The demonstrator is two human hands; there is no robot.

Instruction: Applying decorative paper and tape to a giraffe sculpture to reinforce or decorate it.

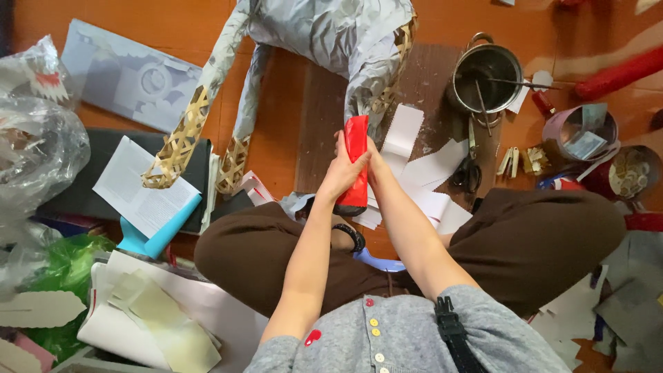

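Hands meet at the centre of the view, over the lap of a person sitting cross-legged on an orange-brown floor. The left hand [343, 168] wraps its fingers around a strip of glossy red paper [355, 164], closed on its left edge near the middle. The right hand [371, 160] sits against the strip's right side, mostly hidden behind it; whether those fingers are clamped on the paper or only pressed to it, I cannot tell. The red strip stands nearly upright, its top just below the leg of a bamboo-lattice figure [324, 41] covered in grey-white paper, its lower end down by the knees.

Just beside the hands, to the right, white paper strips [421, 173] lie fanned on a dark board [321, 117]. Black-handled scissors [469, 168] rest past them, and above those a metal pot [487, 72] holds a brush or stick. Further right sit small round tubs [587, 135] and a red roll [618, 72].

On the left, two woven bamboo legs [181, 145] of the figure reach down toward an open booklet [141, 186] and a turquoise plastic object [155, 238]. Crumpled clear plastic [34, 148] fills the far left, with pale paper cut-outs [162, 324] at the bottom left.
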